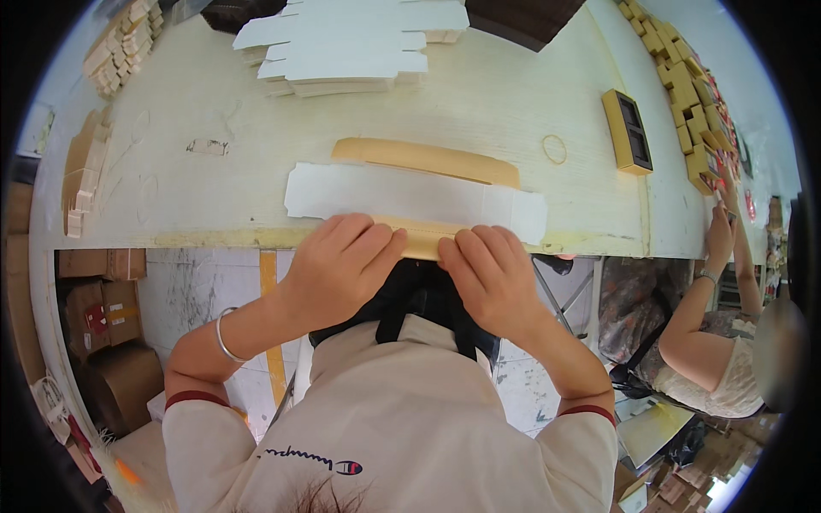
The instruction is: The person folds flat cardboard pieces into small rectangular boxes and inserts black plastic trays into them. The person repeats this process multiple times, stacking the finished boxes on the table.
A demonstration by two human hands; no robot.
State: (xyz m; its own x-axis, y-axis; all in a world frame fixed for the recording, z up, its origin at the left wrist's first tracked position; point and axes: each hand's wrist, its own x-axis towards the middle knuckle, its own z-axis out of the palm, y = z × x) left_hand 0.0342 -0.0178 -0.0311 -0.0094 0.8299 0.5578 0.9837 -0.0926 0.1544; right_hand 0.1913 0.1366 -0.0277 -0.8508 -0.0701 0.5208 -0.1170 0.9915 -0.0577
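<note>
Blank (385,190) lies at the near edge of the tabletop (256,171), directly before the person, long side running left to right. White panel face up; tan flap along the far side, another along the near side, the latter at the table's edge.

Left hand (340,275): grip closed, fingers curled, pinching the near flap left of its middle. Bracelet (226,336) on that forearm. Right hand (492,278): the same grip, pinching the flap right of its middle. Short stretch of tan flap visible between the two hands; hands near each other, apart. Thumbs partly hidden.

Beyond the blank, well apart: stack (342,43) of flat white card, tabbed edges, dark boxes (523,19) to either side. Right of the blank: rubber band (554,149), loose on the tabletop; farther right, yellow box (628,132) with two dark compartments. Left end: tan card pile (84,175); pale bundle (122,47) at the upper left.

Far right: many yellow cartons (684,85) heaped, a co-worker (705,350) seated there, arms reaching toward them. Below the tabletop, left: brown boxes (101,316).
</note>
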